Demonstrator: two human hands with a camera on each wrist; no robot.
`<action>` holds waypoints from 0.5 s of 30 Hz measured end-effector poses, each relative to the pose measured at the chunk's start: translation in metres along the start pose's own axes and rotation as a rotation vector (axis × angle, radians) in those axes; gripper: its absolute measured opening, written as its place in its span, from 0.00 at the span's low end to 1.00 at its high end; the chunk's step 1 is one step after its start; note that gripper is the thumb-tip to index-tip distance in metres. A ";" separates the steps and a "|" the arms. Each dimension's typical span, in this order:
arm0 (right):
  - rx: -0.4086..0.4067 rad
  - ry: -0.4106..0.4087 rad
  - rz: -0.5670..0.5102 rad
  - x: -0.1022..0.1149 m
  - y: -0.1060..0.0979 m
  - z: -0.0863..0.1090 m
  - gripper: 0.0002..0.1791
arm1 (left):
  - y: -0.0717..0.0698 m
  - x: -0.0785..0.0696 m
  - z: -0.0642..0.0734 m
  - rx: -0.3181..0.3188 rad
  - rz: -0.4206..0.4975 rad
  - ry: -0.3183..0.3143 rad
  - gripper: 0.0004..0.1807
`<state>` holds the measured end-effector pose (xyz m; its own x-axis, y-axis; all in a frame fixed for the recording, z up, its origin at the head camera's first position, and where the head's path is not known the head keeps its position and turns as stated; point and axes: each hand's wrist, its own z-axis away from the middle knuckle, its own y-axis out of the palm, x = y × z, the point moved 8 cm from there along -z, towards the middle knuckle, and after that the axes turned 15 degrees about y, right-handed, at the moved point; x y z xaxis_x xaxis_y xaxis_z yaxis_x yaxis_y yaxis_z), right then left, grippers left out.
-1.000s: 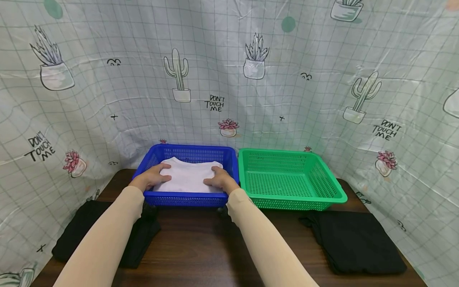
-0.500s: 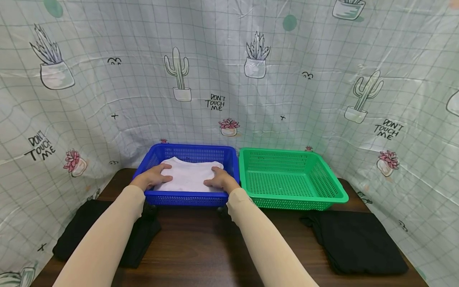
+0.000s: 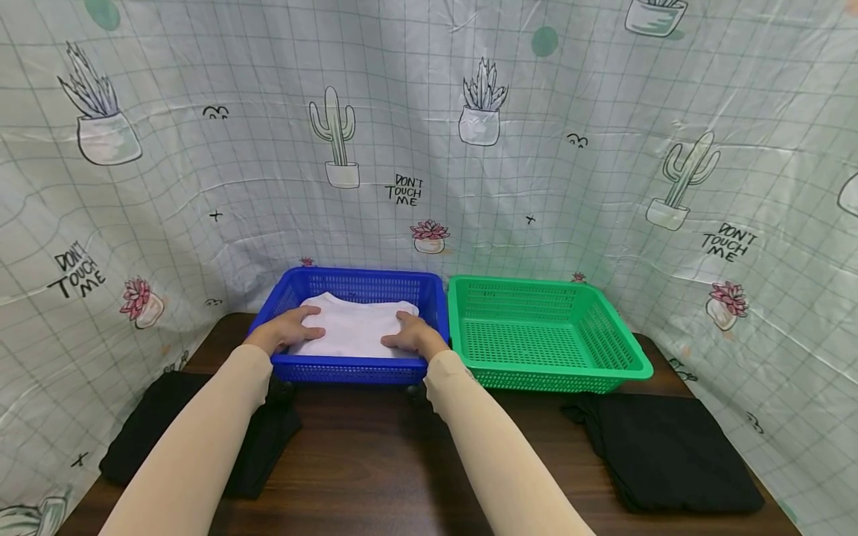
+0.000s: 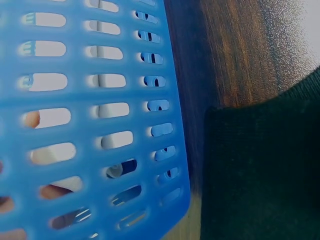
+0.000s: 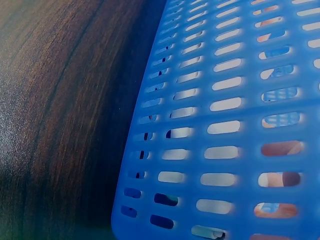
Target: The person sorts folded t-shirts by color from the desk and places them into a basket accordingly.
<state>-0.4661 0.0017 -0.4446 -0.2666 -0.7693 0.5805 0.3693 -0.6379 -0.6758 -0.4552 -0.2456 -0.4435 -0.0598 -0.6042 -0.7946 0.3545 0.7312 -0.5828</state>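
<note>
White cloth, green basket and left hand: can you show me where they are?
White cloth [image 3: 355, 327], head view: middle of its top.
Green basket [image 3: 546, 370], head view: front rim.
Left hand [image 3: 288, 330], head view: middle of the hand.

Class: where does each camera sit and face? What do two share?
Head-worn: faces forward and down at blue basket, white cloth, green basket; left hand, right hand, sleeves show.
On left wrist: faces basket's slotted wall, black cloth beside; hand bits through slots.
On right wrist: faces slotted wall, table beside; hand bits through slots.
Wrist views share the blue basket.
</note>
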 end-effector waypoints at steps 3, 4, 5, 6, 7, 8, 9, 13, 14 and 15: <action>0.002 0.002 0.009 0.000 0.000 0.000 0.44 | 0.000 -0.001 0.001 0.004 -0.003 0.002 0.40; 0.003 0.001 0.013 0.000 0.000 0.001 0.43 | 0.000 -0.001 0.001 0.002 -0.002 -0.002 0.40; 0.004 0.002 0.015 0.000 0.000 0.001 0.43 | 0.000 0.000 0.001 0.001 0.000 -0.002 0.39; 0.006 0.002 0.014 0.000 0.000 0.001 0.42 | 0.000 0.000 0.001 -0.001 0.003 -0.001 0.39; 0.007 0.002 0.014 0.000 0.000 0.001 0.41 | 0.000 0.000 0.000 -0.003 0.006 0.000 0.39; 0.011 0.004 0.009 0.000 0.000 0.002 0.41 | 0.000 0.000 0.000 -0.005 0.007 0.002 0.38; 0.014 0.007 0.001 0.000 0.000 0.002 0.40 | 0.000 0.000 -0.001 -0.009 0.012 0.004 0.38; 0.014 0.015 -0.029 -0.001 -0.001 0.002 0.40 | 0.001 0.000 -0.002 -0.015 0.023 0.006 0.37; 0.015 0.017 -0.037 -0.001 -0.001 0.002 0.40 | 0.001 0.000 -0.002 -0.016 0.024 0.005 0.37; 0.017 0.018 -0.041 -0.001 -0.001 0.002 0.40 | 0.001 0.000 -0.002 -0.015 0.023 0.003 0.37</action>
<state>-0.4649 0.0032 -0.4436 -0.2975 -0.7431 0.5994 0.3728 -0.6684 -0.6437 -0.4566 -0.2443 -0.4446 -0.0548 -0.5858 -0.8086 0.3423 0.7497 -0.5664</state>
